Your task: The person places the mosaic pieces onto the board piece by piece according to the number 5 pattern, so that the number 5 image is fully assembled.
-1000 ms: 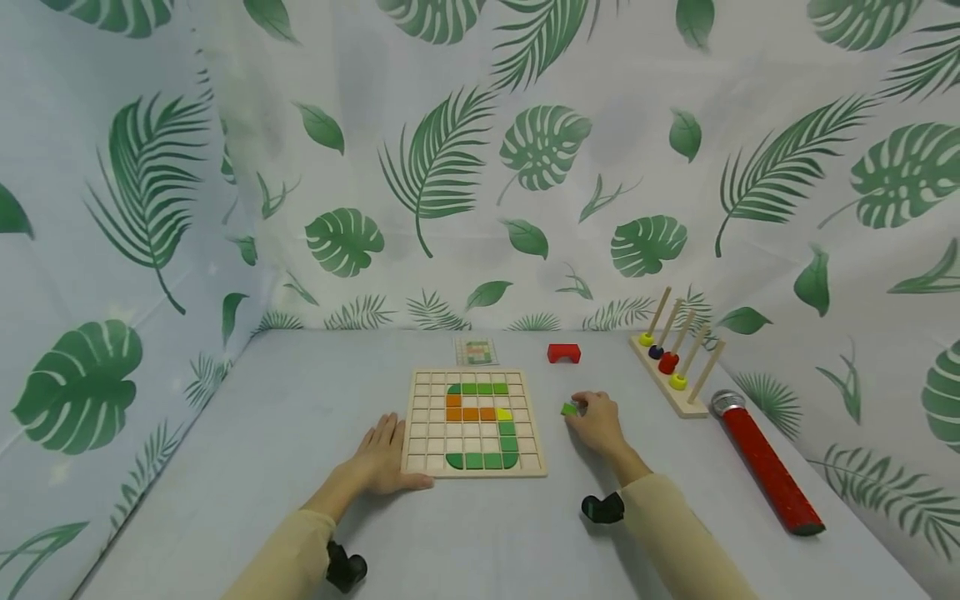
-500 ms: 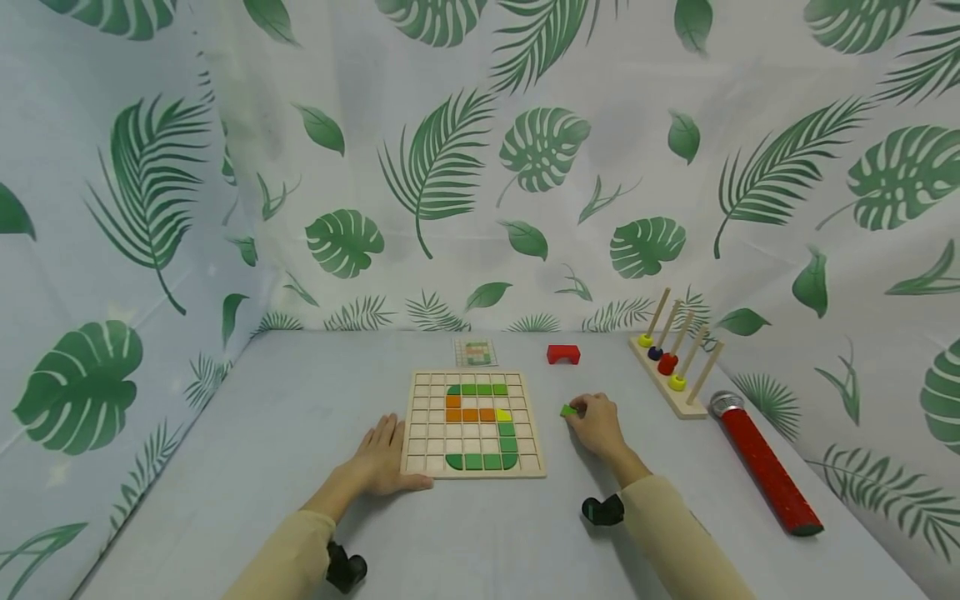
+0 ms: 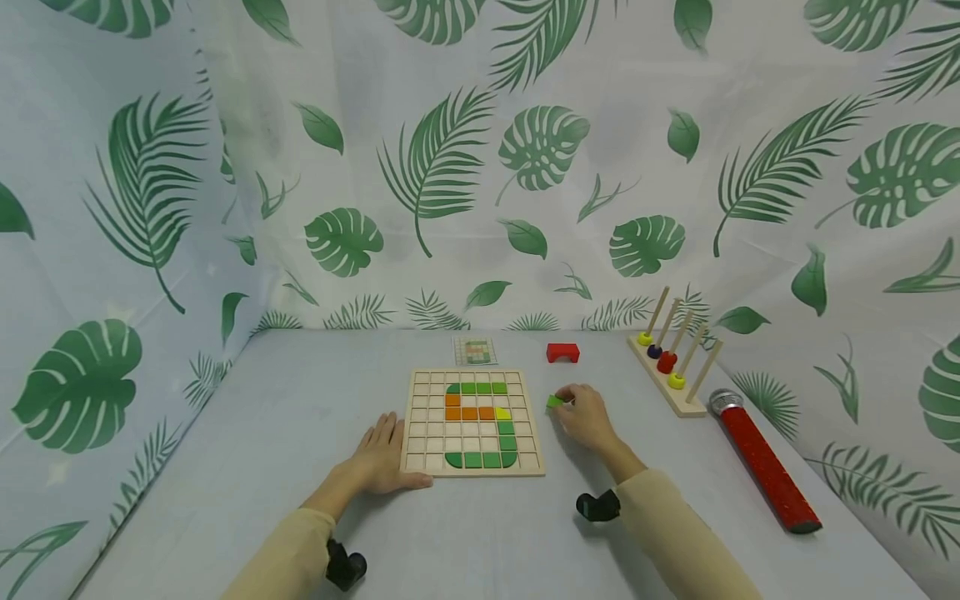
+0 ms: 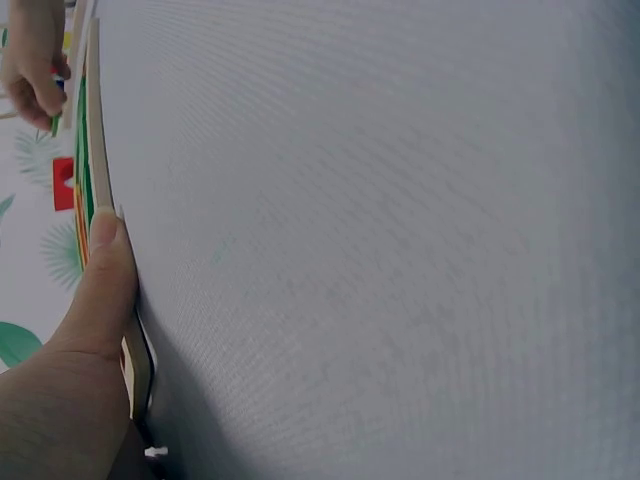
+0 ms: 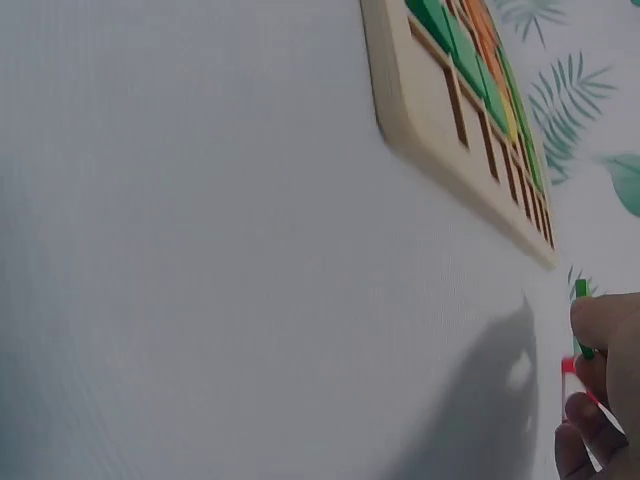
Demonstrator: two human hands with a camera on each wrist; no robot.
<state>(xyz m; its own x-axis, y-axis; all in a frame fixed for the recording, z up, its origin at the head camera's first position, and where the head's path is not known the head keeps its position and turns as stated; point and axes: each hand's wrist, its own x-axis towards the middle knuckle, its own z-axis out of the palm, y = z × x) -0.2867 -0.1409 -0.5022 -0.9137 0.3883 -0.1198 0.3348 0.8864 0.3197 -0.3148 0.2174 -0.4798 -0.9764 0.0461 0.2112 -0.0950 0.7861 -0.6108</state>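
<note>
A wooden grid board [image 3: 414,433] holds green, orange and yellow tiles in several of its cells, in the head view. My left hand [image 3: 381,458] rests against its left side, fingers straight, with the thumb [image 4: 104,270] along the front edge. My right hand [image 3: 585,415] pinches a small light green tile [image 3: 554,402] between thumb and finger, just right of the board and apart from it. The right wrist view shows that tile [image 5: 582,290] edge-on at the fingertips. Part of it is hidden by the fingers.
A small pattern card [image 3: 476,352] lies behind the board. To its right stands a red arch block [image 3: 562,353]. Farther right are a wooden peg stand [image 3: 678,396] with coloured beads and a red microphone-like stick [image 3: 772,467]. Leaf-print cloth walls [image 3: 450,167] enclose the table.
My right hand has moved left, closer to the board, carrying the light green tile. The left hand and the board's tiles stay as they were.
</note>
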